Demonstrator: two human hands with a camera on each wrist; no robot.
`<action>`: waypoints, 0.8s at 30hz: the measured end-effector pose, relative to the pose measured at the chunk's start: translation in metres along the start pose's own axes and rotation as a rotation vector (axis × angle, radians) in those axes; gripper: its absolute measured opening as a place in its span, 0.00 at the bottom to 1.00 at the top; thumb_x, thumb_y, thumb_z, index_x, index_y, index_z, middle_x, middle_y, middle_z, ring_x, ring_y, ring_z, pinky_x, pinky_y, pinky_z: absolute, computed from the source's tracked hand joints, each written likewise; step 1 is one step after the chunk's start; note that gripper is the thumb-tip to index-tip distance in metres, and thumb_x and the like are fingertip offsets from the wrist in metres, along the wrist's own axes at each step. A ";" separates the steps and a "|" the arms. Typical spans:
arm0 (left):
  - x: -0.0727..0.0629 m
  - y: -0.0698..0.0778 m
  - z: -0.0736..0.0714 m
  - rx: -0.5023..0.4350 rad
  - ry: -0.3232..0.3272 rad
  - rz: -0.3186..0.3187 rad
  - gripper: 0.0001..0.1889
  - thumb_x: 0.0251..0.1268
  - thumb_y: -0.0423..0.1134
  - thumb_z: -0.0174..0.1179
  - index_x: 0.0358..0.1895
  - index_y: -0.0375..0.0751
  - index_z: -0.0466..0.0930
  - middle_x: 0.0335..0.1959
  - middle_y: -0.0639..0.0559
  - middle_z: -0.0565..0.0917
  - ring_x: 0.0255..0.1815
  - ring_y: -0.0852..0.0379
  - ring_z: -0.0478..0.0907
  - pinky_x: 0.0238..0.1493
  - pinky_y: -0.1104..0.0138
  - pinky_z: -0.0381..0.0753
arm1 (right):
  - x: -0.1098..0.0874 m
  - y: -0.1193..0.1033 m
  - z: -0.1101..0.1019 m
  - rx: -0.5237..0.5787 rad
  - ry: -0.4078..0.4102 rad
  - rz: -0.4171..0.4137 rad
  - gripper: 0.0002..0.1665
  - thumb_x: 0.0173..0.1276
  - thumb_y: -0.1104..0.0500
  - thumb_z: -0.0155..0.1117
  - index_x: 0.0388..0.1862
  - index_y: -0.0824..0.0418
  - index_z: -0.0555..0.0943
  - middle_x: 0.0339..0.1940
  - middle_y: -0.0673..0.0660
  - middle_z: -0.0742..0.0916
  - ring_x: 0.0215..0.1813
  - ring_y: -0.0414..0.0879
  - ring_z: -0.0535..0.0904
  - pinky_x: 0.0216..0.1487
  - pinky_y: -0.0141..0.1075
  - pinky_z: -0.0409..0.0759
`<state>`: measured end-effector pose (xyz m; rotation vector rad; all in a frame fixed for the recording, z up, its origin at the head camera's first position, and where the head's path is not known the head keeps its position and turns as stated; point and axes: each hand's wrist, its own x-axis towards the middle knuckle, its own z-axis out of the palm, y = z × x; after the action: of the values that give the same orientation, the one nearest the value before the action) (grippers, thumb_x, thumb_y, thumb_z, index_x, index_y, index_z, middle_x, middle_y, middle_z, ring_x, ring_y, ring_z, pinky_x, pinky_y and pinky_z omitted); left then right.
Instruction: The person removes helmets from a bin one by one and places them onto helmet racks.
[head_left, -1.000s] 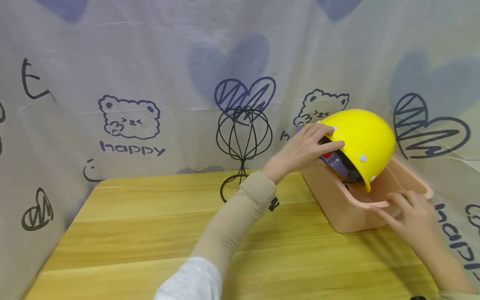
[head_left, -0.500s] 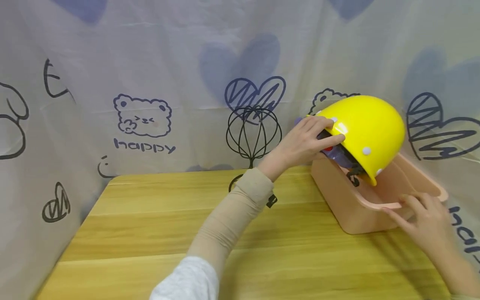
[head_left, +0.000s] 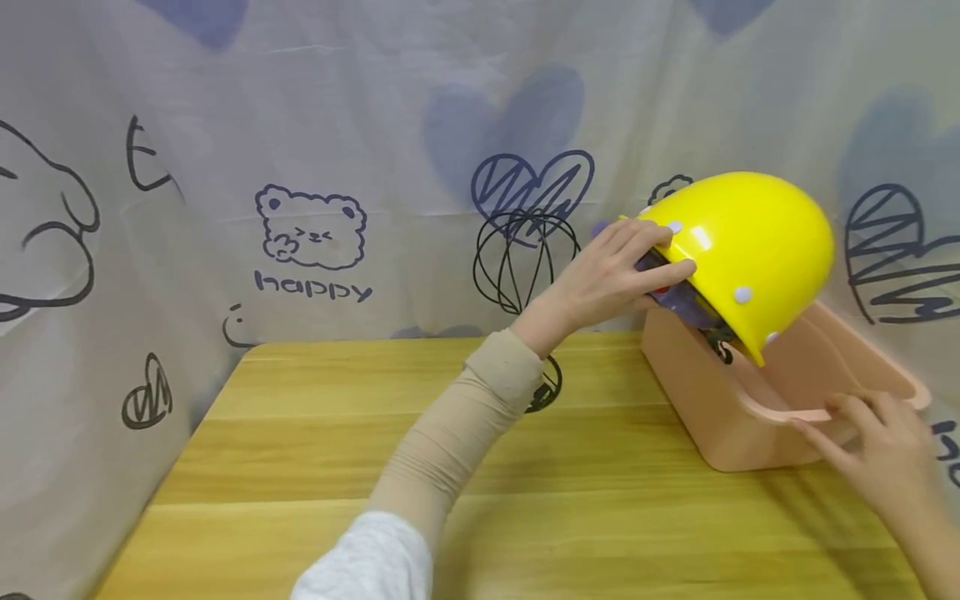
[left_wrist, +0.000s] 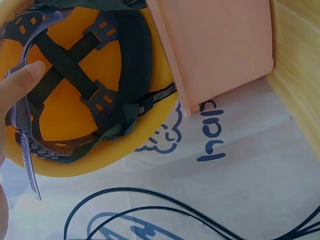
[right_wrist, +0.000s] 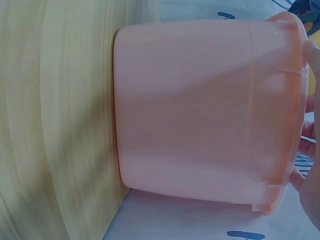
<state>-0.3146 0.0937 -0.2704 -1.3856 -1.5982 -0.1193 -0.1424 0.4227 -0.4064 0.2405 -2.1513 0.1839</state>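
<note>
Because the left hand (head_left: 615, 267) had its fingers clamped on only one edge of the yellow helmet (head_left: 750, 242), the round shell looked liable to swivel; my call was firm pinch, steady wrist. Helmet sat tilted, hollow side facing left and down, overlapping the pink bin's (head_left: 772, 442) mouth in the head view. Couldn't tell if brim touched bin. Harness (left_wrist: 65, 70) was plain inside; chin strap (left_wrist: 152, 101) ran close to the bin edge. Likeliest snag, I'd say, so clearance there mattered most. Right hand (head_left: 881, 450): fingers and thumb clamped on the bin's near rim, a sensible brace against tipping.

Room: wood table (head_left: 315, 467) stretched well left. Black wire stand (head_left: 519, 311) stood behind the left forearm (head_left: 457, 442), so any leftward path was better kept in front of it. Patterned curtain (head_left: 375, 108) hung close behind table and bin; little slack that way, more upward or toward the person.
</note>
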 end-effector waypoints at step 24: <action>-0.006 -0.021 -0.036 0.083 0.130 -0.037 0.15 0.74 0.54 0.47 0.53 0.57 0.78 0.56 0.43 0.75 0.60 0.47 0.72 0.71 0.61 0.68 | 0.001 -0.003 -0.002 0.059 -0.009 -0.017 0.54 0.60 0.18 0.41 0.32 0.71 0.77 0.32 0.69 0.78 0.38 0.65 0.70 0.40 0.55 0.62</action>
<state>-0.3104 0.0602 -0.2454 -1.2596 -1.5045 -0.1594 -0.1404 0.4198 -0.4048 0.2937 -2.1538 0.2368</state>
